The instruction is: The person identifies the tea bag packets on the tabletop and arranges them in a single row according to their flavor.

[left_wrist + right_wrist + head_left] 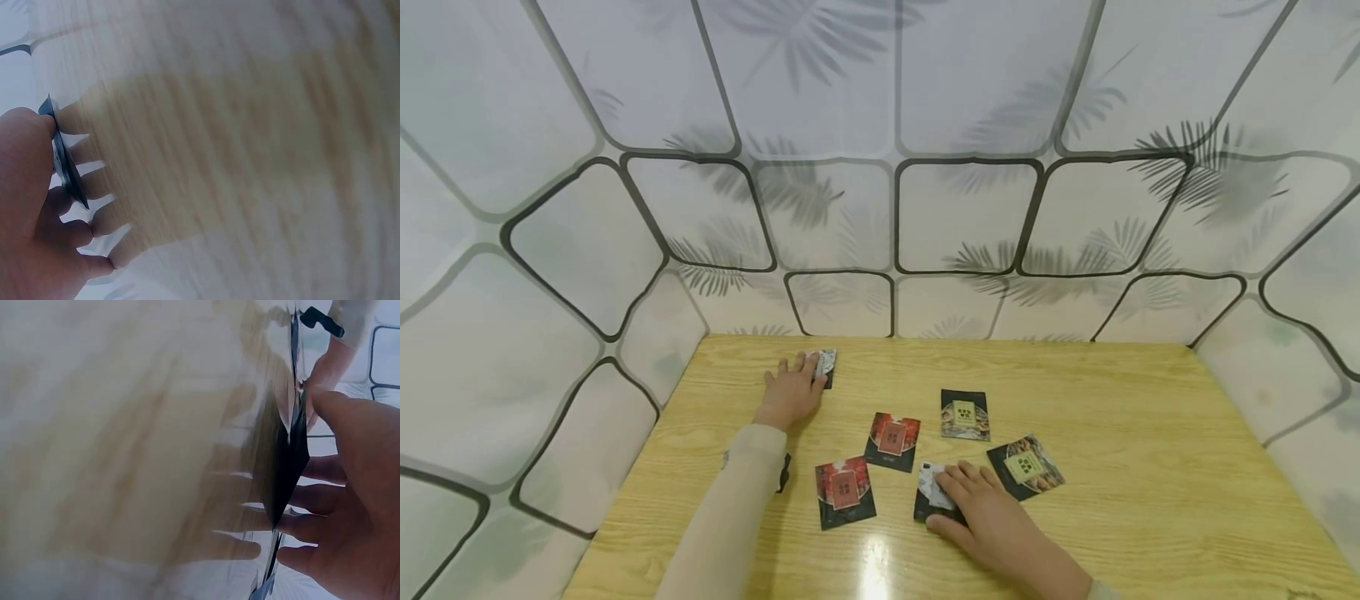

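At the far left of the table, my left hand (792,396) rests with spread, mostly straight fingers over a grey-and-black printed packet (828,364), covering its left part. In the left wrist view, the thumb lies along the thin dark edge of that packet (70,172). My right hand (992,510) lies over a similar grey-and-black packet (927,498) near the front, fingers nearly straight, thumb along its near edge. The right wrist view shows this packet (292,472) tilted, one corner raised, close to the thumb and fingertips.
Two red-and-black packets (892,439) lie between the hands on the wooden table (1120,433). Two black packets with yellow-green labels (965,414) lie beyond the right hand. Patterned white cloth (970,217) walls the back and both sides.
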Tool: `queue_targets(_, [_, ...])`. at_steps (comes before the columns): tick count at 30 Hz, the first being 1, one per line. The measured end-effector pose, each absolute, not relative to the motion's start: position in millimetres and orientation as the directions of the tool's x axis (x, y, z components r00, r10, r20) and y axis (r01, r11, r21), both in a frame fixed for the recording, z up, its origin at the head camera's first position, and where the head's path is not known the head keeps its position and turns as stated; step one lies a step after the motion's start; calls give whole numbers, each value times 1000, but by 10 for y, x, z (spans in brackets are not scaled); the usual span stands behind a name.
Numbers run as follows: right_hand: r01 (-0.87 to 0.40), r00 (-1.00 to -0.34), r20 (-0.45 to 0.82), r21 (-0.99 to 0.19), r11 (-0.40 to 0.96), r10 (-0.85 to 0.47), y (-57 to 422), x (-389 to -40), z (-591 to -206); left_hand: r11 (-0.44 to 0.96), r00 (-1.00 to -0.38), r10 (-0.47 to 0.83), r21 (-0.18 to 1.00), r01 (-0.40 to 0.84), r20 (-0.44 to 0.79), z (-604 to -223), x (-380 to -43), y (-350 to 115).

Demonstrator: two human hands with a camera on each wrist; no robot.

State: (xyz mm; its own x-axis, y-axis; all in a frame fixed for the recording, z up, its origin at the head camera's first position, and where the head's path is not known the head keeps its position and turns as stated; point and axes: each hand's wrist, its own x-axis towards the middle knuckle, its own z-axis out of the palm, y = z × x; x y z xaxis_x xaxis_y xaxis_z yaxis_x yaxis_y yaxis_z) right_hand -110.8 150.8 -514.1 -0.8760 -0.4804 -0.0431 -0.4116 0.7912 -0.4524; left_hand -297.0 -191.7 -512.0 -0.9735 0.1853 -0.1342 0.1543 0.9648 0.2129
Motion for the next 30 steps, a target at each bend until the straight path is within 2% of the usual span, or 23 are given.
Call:
queue_targets(16, [-400, -891, -33, -412, 819, -452, 1441, -1446, -5149, 965, -971, 190, 211, 157, -144, -5123, -2970, -1924])
queue_targets(30, [-326, -920, -64, -426, 844, -388, 1468, -1637, -5143, 964, -972, 181, 222, 145, -151, -5119, -2971, -1915])
